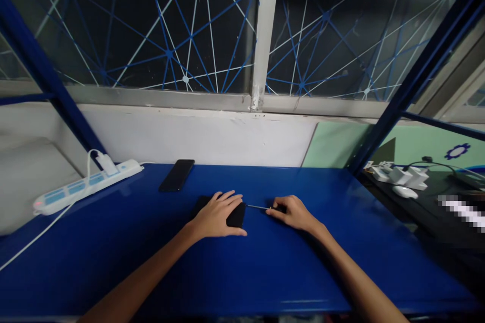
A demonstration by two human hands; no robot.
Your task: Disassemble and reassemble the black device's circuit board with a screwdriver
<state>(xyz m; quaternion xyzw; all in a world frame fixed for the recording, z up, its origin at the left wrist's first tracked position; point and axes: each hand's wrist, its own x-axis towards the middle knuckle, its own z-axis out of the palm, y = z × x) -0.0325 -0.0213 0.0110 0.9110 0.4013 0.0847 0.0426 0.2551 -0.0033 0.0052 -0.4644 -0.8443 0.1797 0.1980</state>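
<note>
My left hand (220, 214) lies spread over a flat black object (236, 216) on the blue table (242, 272), its fingers apart. To the right, my right hand (291, 212) is closed around the dark handle of a thin metal tool (257, 207), which looks like a screwdriver. The tool's shaft points left, and its tip is at or very near the right edge of the black object. Whether the tip touches cannot be told. Most of the black object is hidden under my left hand.
A black phone (177, 175) rests behind my left hand. A white power strip (89, 186) with a plug and cable lies at the left edge. Blue frame posts rise at both sides. Beyond the right post, a dark surface holds white adapters (407, 176) and a white mouse (405, 192).
</note>
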